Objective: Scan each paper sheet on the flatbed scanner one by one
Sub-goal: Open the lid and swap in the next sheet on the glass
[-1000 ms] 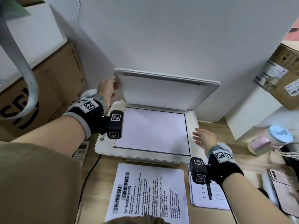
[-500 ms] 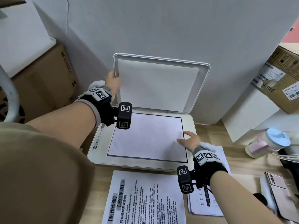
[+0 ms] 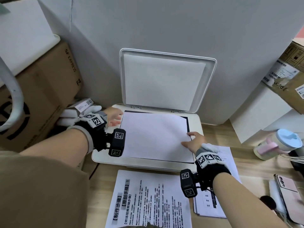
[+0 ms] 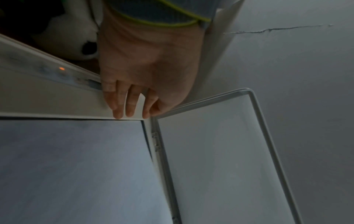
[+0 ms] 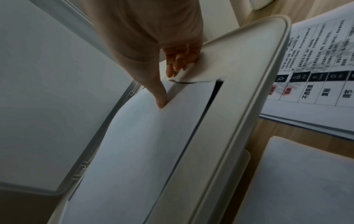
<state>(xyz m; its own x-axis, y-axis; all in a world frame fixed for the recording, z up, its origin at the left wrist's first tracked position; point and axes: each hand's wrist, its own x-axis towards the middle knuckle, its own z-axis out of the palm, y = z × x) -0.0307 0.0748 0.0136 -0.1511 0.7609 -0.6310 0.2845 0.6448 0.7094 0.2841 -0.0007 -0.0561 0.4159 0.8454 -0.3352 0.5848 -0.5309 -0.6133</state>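
Observation:
The white flatbed scanner (image 3: 198, 124) stands against the wall with its lid (image 3: 164, 79) upright. A blank-backed paper sheet (image 3: 154, 137) lies on the glass, its right edge raised and its far right corner shifted off the dark border. My right hand (image 3: 192, 140) pinches that right edge. In the right wrist view the thumb (image 5: 160, 97) presses on top of the sheet (image 5: 143, 144) and the fingers curl under its bent edge. My left hand (image 3: 113, 118) is open, its fingertips (image 4: 118, 112) resting on the scanner frame (image 4: 57, 103) at the back left corner, beside the lid hinge.
A printed sheet (image 3: 148, 203) lies on the wooden desk in front of the scanner. A stack of printed sheets (image 3: 228, 160) sits to its right under my right wrist. A phone (image 3: 287, 191) and a blue-lidded cup (image 3: 279, 142) are at the right. Cardboard boxes (image 3: 41, 96) flank the left.
The lid went from half raised to upright. My left hand let go of it and dropped to the scanner's back left corner. My right hand reached the sheet's right edge and lifted it.

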